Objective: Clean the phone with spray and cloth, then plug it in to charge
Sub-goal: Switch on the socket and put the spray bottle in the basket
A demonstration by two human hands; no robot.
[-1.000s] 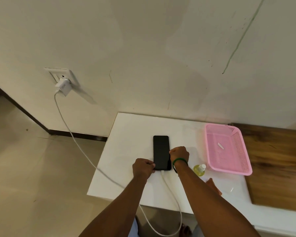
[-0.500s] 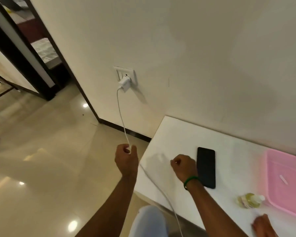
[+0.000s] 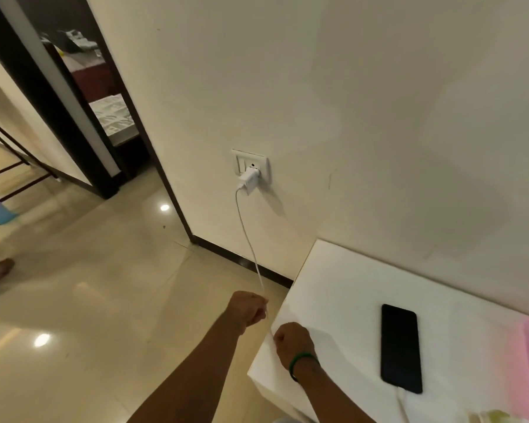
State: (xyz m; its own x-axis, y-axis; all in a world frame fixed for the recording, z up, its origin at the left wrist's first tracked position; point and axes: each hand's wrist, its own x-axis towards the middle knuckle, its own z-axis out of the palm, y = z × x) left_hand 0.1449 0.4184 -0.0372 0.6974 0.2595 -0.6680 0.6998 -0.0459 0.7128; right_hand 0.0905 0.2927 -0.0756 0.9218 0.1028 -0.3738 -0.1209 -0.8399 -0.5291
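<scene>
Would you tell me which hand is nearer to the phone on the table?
Right. The right hand is over the edge of the table, just left of the phone; the left hand is farther left, beyond the table, gripping the charging cable.

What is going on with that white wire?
A person is setting a phone to charge. Their left hand and right hand both grip the white cable, just off the corner of the white table. The cable runs up to the charger plugged into the wall socket. The black phone lies flat on the table, with a white cable going into its near end.
</scene>
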